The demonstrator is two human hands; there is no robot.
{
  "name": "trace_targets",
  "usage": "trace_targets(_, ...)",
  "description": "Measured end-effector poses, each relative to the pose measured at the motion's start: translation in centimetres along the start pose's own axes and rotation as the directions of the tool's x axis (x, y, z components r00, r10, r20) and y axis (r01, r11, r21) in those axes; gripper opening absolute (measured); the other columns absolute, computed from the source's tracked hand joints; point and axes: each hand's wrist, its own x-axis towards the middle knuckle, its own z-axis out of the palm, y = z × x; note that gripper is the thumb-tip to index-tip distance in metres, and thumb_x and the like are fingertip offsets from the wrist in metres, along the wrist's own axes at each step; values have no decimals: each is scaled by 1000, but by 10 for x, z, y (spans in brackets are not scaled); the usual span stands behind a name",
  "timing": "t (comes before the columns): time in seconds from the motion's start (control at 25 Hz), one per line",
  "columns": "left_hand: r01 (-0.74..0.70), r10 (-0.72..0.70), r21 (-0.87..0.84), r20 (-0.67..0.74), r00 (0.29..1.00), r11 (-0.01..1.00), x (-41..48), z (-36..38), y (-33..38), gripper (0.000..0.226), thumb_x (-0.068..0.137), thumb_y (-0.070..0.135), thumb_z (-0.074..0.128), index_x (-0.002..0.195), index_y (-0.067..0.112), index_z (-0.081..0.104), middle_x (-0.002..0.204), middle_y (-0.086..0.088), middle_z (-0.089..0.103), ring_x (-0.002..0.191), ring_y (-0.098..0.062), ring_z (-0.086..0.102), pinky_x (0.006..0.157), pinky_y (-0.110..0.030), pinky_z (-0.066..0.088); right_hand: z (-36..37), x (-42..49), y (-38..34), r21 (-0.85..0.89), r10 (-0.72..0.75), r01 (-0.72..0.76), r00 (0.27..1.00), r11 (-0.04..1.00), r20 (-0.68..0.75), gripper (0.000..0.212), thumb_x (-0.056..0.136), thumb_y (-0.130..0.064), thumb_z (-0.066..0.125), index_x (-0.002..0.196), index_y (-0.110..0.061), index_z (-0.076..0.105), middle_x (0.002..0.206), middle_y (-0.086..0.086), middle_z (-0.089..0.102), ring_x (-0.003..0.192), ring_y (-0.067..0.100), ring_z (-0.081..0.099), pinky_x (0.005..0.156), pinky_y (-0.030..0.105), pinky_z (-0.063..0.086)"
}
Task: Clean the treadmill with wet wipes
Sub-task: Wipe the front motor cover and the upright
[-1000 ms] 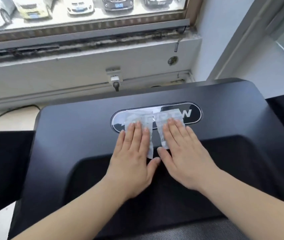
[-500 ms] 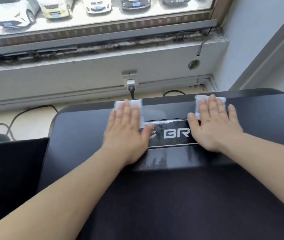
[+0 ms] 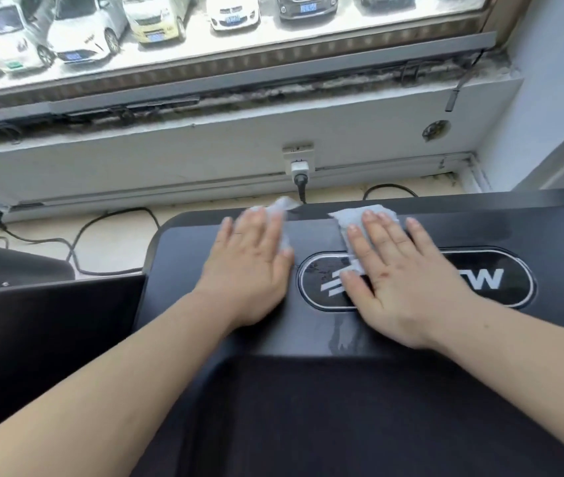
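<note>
The black treadmill's front motor cover [image 3: 531,232] fills the lower frame, with an oval logo plate [image 3: 500,280] in its middle. My left hand [image 3: 253,266] lies flat on the cover left of the plate, pressing a white wet wipe [image 3: 282,206] whose edge sticks out past the fingertips at the cover's far edge. My right hand [image 3: 401,277] lies flat across the left part of the logo plate, pressing a second wet wipe [image 3: 353,216]. Wet streaks [image 3: 342,333] show on the cover between my wrists. The dark running belt [image 3: 342,414] lies nearest me.
A wall socket with a white plug [image 3: 299,166] and black cable sits just beyond the cover, below a window ledge [image 3: 205,132]. More cables [image 3: 77,242] trail on the floor at left. Another black machine [image 3: 33,325] stands close at the left. A wall corner [image 3: 549,98] is at right.
Both hands swept from the logo plate out to the cover's far edge, spreading apart. Since then the right hand has slid back left and nearer, onto the logo plate. The view shifted.
</note>
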Motion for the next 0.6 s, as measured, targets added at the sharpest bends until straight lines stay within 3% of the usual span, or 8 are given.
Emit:
trace_targets(0.08, 207, -207, -11, -36, 978, 978, -10, 5, -27, 77, 96, 57, 1, 162, 19, 1, 170, -4, 2, 156, -19, -7, 126, -48, -6, -5, 5, 8, -39, 72, -70, 996, 997, 56, 92, 81, -65, -19, 161, -21, -16, 170, 7, -19, 155, 21, -22, 125, 46, -14)
trace_targets(0.16, 270, -272, -36, -52, 961, 962, -13, 9, -28, 77, 97, 57, 3, 162, 16, 2, 170, -6, 2, 156, -22, -8, 126, -46, -7, -7, 11, 7, -54, 118, -114, 991, 992, 69, 95, 80, -67, -19, 162, -19, -13, 171, 10, -12, 156, 24, -18, 125, 48, -13)
trace_targets(0.36, 154, -166, -80, -176, 970, 985, -9, 14, -19, 71, 99, 49, 9, 162, 17, 11, 169, -3, 13, 156, -22, 1, 127, -45, -1, -22, 41, -37, -17, 60, -59, 995, 998, 73, 101, 79, -68, -16, 162, -14, 5, 166, 14, 14, 156, 30, 2, 123, 55, -12)
trace_targets(0.48, 134, -135, -19, -129, 982, 991, -12, 19, -25, 73, 97, 48, 11, 162, 19, -4, 171, -1, -2, 156, -21, -12, 126, -46, -4, -18, 65, -103, 88, -135, 128, 988, 988, 81, 86, 88, -56, -4, 163, -15, 3, 169, 12, 8, 157, 27, -3, 123, 54, -15)
trace_targets(0.6, 126, -131, -43, -137, 982, 991, -9, 20, -30, 74, 98, 48, 14, 162, 18, -5, 171, 2, -7, 155, -17, -16, 126, -44, -7, -18, 82, -111, 90, -173, 165, 981, 982, 88, 71, 100, -51, 4, 164, -20, 1, 171, 5, 6, 157, 21, -4, 123, 52, -15)
